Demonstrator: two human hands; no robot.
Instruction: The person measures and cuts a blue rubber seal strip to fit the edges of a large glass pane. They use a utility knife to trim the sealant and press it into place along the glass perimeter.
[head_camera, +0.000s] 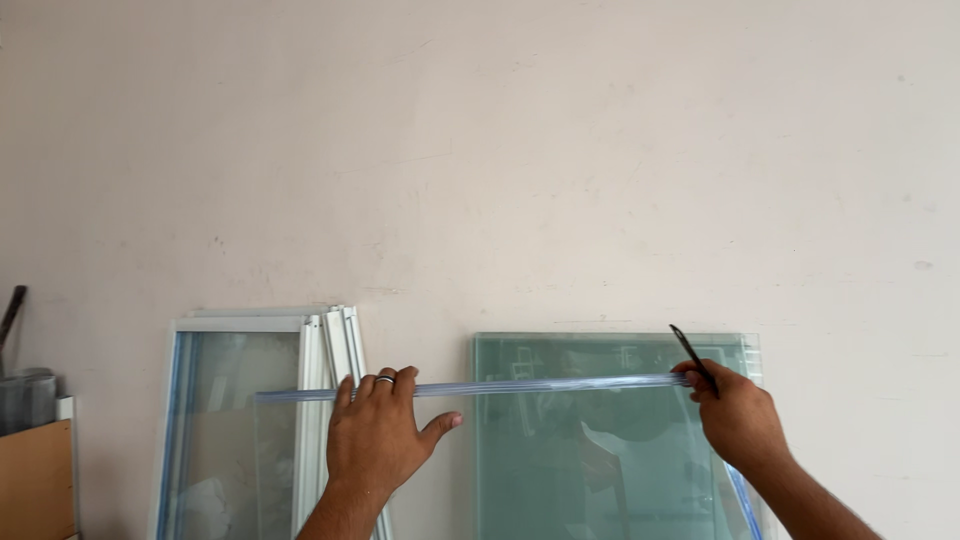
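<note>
A clear glass pane stands upright in front of me, its top edge (520, 386) running as a bluish line from left to right. My left hand (378, 435), with a ring on one finger, lies flat over that top edge near its left part. My right hand (738, 415) rests at the right end of the edge and holds a thin black tool (692, 356) that points up and left. Through the pane I see my forearms.
Green-tinted glass sheets (610, 470) lean on the pale wall (560, 160) behind. White window frames with glass (250, 420) lean at the left. A wooden board (35, 480) and a grey container (28, 398) sit at the far left.
</note>
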